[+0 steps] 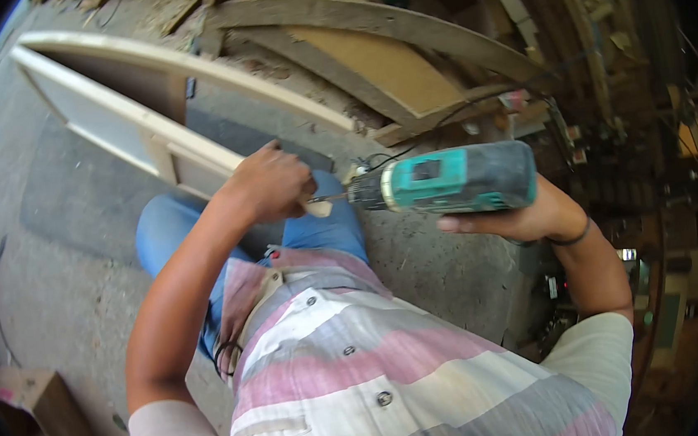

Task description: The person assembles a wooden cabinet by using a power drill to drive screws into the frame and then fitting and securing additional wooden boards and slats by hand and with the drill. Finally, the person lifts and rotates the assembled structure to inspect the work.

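Note:
My left hand (273, 181) is closed over the near end of a pale wooden frame (132, 111), which stands on edge in front of my knees. A light wooden tip (319, 209) shows just beyond the fingers, in line with the frame's upper rail. My right hand (523, 213) grips a teal and black cordless drill (445, 180), held level with its chuck pointing left. The drill's bit reaches the wood right beside my left fingers; whether it has entered the wood cannot be made out. The fingertips of my left hand are partly hidden.
A weathered wooden frame with a curved rail (382, 22) and a tan panel lies beyond. A dark cable (456, 113) runs near it. Wood scraps and tools crowd the right side. A wooden box (46, 410) sits at lower left on the concrete floor (63, 268).

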`<move>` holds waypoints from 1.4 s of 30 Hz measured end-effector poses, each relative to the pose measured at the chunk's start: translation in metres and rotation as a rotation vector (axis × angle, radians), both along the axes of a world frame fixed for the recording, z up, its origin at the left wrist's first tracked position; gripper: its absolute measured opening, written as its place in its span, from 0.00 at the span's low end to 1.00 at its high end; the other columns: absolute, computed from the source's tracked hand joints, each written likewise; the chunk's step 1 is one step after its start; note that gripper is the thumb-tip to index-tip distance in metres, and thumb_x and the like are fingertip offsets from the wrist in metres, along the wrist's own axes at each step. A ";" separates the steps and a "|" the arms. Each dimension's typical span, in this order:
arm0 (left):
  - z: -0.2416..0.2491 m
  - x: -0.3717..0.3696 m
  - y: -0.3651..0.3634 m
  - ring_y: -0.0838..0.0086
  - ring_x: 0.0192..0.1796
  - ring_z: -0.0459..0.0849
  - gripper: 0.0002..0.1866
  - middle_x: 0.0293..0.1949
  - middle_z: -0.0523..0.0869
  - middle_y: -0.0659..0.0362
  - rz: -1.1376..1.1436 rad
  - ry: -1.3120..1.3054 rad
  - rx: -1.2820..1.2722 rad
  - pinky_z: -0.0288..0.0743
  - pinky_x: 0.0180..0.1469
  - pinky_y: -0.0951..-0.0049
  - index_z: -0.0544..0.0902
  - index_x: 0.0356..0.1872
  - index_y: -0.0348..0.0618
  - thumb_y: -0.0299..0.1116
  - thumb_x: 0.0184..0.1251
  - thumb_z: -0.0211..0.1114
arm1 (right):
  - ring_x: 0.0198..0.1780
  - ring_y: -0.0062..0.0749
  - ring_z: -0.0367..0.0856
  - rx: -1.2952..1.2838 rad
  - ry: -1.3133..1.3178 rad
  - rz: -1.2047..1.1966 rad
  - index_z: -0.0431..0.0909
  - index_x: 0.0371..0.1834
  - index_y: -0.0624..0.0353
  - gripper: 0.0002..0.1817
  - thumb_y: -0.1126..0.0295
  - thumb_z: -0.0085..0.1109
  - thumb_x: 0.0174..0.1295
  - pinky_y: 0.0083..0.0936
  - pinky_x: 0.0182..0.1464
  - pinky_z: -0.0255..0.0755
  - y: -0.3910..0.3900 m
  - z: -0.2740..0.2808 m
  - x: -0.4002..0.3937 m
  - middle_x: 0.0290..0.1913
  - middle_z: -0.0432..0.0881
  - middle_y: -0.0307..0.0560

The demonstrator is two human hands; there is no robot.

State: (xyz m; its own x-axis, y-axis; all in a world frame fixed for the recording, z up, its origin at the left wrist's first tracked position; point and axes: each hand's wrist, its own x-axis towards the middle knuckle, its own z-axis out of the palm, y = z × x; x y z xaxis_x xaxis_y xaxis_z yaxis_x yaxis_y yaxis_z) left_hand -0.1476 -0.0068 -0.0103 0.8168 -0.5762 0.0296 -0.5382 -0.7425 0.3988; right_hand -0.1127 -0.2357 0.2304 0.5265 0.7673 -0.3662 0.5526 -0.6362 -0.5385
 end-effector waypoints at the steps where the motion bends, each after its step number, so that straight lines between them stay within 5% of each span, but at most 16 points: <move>1: 0.000 0.001 0.000 0.62 0.48 0.84 0.16 0.34 0.87 0.57 0.011 0.031 -0.006 0.69 0.60 0.58 0.90 0.40 0.58 0.47 0.49 0.75 | 0.43 0.25 0.82 0.017 0.047 -0.016 0.82 0.51 0.60 0.22 0.65 0.77 0.55 0.26 0.51 0.76 -0.002 -0.002 0.001 0.44 0.87 0.42; 16: 0.003 -0.001 -0.003 0.60 0.46 0.84 0.16 0.34 0.87 0.56 0.063 0.123 -0.018 0.67 0.62 0.60 0.90 0.39 0.58 0.45 0.47 0.77 | 0.48 0.32 0.82 -0.005 0.223 -0.113 0.82 0.53 0.59 0.24 0.59 0.75 0.57 0.30 0.57 0.73 -0.001 0.007 -0.002 0.50 0.86 0.46; 24: -0.003 -0.001 -0.001 0.62 0.48 0.84 0.17 0.37 0.87 0.57 0.045 0.054 0.083 0.65 0.68 0.55 0.89 0.40 0.61 0.51 0.49 0.75 | 0.49 0.33 0.86 0.124 0.025 0.072 0.80 0.57 0.58 0.28 0.62 0.78 0.54 0.31 0.53 0.77 -0.042 0.048 0.002 0.47 0.88 0.46; 26: -0.002 -0.002 0.000 0.61 0.48 0.84 0.17 0.36 0.86 0.57 0.049 0.052 0.065 0.65 0.69 0.54 0.89 0.40 0.61 0.52 0.49 0.75 | 0.49 0.34 0.86 0.569 -0.475 0.208 0.78 0.61 0.57 0.31 0.65 0.78 0.53 0.31 0.51 0.79 -0.072 0.052 0.006 0.46 0.88 0.47; 28: 0.001 -0.002 0.000 0.60 0.49 0.84 0.18 0.37 0.86 0.56 0.056 0.073 0.071 0.65 0.70 0.54 0.89 0.41 0.62 0.54 0.50 0.74 | 0.44 0.34 0.85 0.808 -0.341 -0.277 0.75 0.61 0.63 0.29 0.62 0.72 0.60 0.27 0.48 0.77 -0.089 0.089 -0.014 0.46 0.85 0.48; 30: 0.001 -0.003 0.001 0.62 0.46 0.86 0.16 0.35 0.88 0.58 0.040 0.010 0.053 0.70 0.65 0.50 0.89 0.40 0.61 0.52 0.52 0.73 | 0.36 0.25 0.77 0.875 -0.621 -0.304 0.70 0.62 0.68 0.30 0.52 0.58 0.71 0.25 0.48 0.74 -0.090 0.129 -0.004 0.41 0.80 0.49; 34: 0.010 -0.001 -0.001 0.58 0.48 0.85 0.19 0.40 0.88 0.57 0.052 0.134 0.120 0.68 0.66 0.55 0.89 0.43 0.61 0.54 0.51 0.73 | 0.35 0.27 0.76 1.329 -0.777 -0.331 0.71 0.60 0.71 0.29 0.51 0.54 0.74 0.26 0.44 0.73 -0.131 0.195 0.045 0.34 0.75 0.43; 39: 0.015 0.001 -0.002 0.59 0.46 0.85 0.17 0.36 0.89 0.58 0.043 0.117 0.110 0.71 0.60 0.58 0.90 0.40 0.60 0.51 0.50 0.74 | 0.32 0.30 0.79 1.601 -0.928 -0.448 0.75 0.53 0.66 0.24 0.53 0.59 0.71 0.30 0.46 0.76 -0.153 0.205 0.114 0.30 0.78 0.43; 42: 0.014 0.000 -0.003 0.60 0.44 0.86 0.16 0.35 0.89 0.59 0.043 0.122 0.075 0.72 0.57 0.58 0.90 0.39 0.59 0.50 0.49 0.74 | 0.31 0.28 0.80 1.337 -1.406 -0.466 0.76 0.50 0.63 0.20 0.56 0.62 0.69 0.27 0.40 0.76 -0.152 0.142 0.179 0.27 0.80 0.43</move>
State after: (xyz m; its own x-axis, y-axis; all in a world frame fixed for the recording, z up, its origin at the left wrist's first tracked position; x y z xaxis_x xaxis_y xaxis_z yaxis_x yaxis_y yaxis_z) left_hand -0.1477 -0.0093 0.0034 0.8354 -0.5378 -0.1132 -0.4565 -0.7937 0.4021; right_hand 0.0663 -0.3874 0.3729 0.0850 -0.1022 0.9911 0.8762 -0.4660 -0.1232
